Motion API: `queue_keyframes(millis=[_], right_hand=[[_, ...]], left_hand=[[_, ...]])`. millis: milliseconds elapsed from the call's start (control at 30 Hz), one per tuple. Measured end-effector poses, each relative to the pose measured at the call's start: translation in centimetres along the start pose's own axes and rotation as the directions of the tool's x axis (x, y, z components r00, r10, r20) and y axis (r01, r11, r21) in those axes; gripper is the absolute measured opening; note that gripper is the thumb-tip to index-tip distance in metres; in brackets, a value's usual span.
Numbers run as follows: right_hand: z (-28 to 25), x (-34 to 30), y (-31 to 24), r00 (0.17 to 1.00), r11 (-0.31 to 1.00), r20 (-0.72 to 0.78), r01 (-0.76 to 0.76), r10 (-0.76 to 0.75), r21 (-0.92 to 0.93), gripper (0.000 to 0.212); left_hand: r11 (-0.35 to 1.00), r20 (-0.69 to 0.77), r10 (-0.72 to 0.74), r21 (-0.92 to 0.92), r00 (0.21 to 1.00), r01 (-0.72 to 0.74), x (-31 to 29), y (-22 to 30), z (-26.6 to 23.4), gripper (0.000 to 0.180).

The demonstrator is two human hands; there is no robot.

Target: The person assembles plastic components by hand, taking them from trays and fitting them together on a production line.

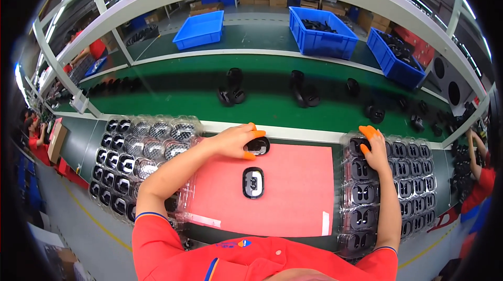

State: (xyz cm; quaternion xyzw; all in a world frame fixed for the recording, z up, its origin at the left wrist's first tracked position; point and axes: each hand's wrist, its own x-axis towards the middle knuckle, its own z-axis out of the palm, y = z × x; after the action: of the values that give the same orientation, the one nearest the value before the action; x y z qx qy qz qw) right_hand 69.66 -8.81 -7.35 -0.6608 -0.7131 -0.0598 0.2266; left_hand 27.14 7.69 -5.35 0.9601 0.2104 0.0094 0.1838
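A black, glossy, rounded oval shell [260, 146] lies at the top edge of the pink mat [293, 186]. My left hand [236, 141], with orange finger covers, is closed on its left side, thumb below and fingers above. Lower on the mat rests a second black oval shell [253, 182] with a pale rim and a small recess in its middle, touched by neither hand. My right hand [374, 148], also in orange covers, reaches over the top left of the right-hand clear tray [343, 202]. Its thumb and fingers are apart beside a black part in a compartment [356, 147].
A left clear plastic tray stack [196, 126] holds several glossy black shells. Beyond the mat runs a green conveyor belt [183, 92] with black headphone-like parts [230, 90]. Blue bins [325, 42] stand behind it under a white frame. Other people work at both sides.
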Motion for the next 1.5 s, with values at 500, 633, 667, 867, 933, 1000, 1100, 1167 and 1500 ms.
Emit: queue_keyframes(millis=[500,633,667,867,933,1000,1100,1167,1500], right_hand=[[-0.2,-0.2,-0.3,0.999,1.0,0.043,-0.023,0.023,-0.017,0.052],[-0.4,-0.1,-0.7,0.998,0.999,0.047,-0.031,0.032,-0.02,0.053],[-0.4,0.0,-0.8,0.999,0.999,0.044,-0.029,0.03,-0.022,0.053],[-0.5,0.0,-0.9,0.999,1.0,0.039,-0.02,0.021,-0.009,0.053],[-0.5,0.1,-0.9,0.999,1.0,0.041,-0.027,0.027,-0.01,0.054],[-0.5,0.2,-0.9,0.999,1.0,0.039,-0.027,0.027,-0.012,0.054],[-0.5,0.2,-0.9,0.999,1.0,0.047,-0.026,0.027,-0.012,0.054],[-0.3,0.0,-0.7,0.998,0.999,0.05,-0.033,0.034,-0.009,0.054],[0.0,-0.2,-0.6,0.999,1.0,0.042,-0.023,0.023,-0.009,0.055]], left_hand=[[0.964,-0.057,0.256,-0.062,0.965,-0.259,0.1,1.4,1.3,0.064],[0.957,-0.045,0.289,-0.021,0.956,-0.29,-0.2,1.9,1.0,0.062],[0.957,-0.048,0.29,-0.018,0.956,-0.291,-0.2,1.8,1.0,0.062],[0.965,-0.114,0.251,0.112,0.961,-0.239,-0.1,0.9,0.8,0.055],[0.954,-0.146,0.275,0.163,0.95,-0.252,0.0,0.6,0.8,0.052],[0.95,-0.174,0.254,0.229,0.951,-0.212,0.1,0.4,0.9,0.048],[0.954,-0.188,0.252,0.215,0.949,-0.21,0.2,0.3,1.1,0.044],[0.954,-0.19,0.254,0.21,0.948,-0.213,0.3,0.1,1.2,0.043],[0.942,-0.277,0.313,0.211,0.908,-0.26,0.1,-0.1,1.4,0.036]])
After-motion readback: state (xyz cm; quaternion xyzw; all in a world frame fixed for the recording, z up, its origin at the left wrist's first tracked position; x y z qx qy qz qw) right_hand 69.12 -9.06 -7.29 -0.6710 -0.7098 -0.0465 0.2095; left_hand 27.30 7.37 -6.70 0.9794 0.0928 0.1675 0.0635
